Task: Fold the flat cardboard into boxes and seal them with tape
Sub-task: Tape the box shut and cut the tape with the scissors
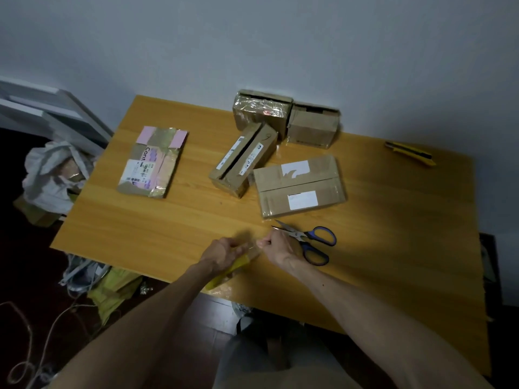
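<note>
1. Gripping the tape roll [234, 266] with curled fingers, the left hand [224, 252] is hovering over the near edge of the desk [393, 220] - steadying the roll, I judge, so a strip can be peeled off.
2. The right hand [276, 248] is pinching the tape end [257, 245] between thumb and fingertips, just beside the left hand. The clear strip between them is blurring, so its length is hard to tell.
3. The scissors [314, 242] are lying just beyond the right hand's outer side with blades parted, probably waiting there for a quick cut.
4. Beyond both hands, four folded boxes are sitting. The labelled box [299, 186] is nearest the right hand, and the slit-top box [243, 160] beside it is showing an open seam - likely the next one for sealing. The two back boxes [262, 112] are standing against the wall.
5. The flat cardboard [153, 161] is lying well beyond the left hand and off to its left, not yet folded.
6. A yellow utility knife [410, 153] is resting far to the right of the right hand.
</note>
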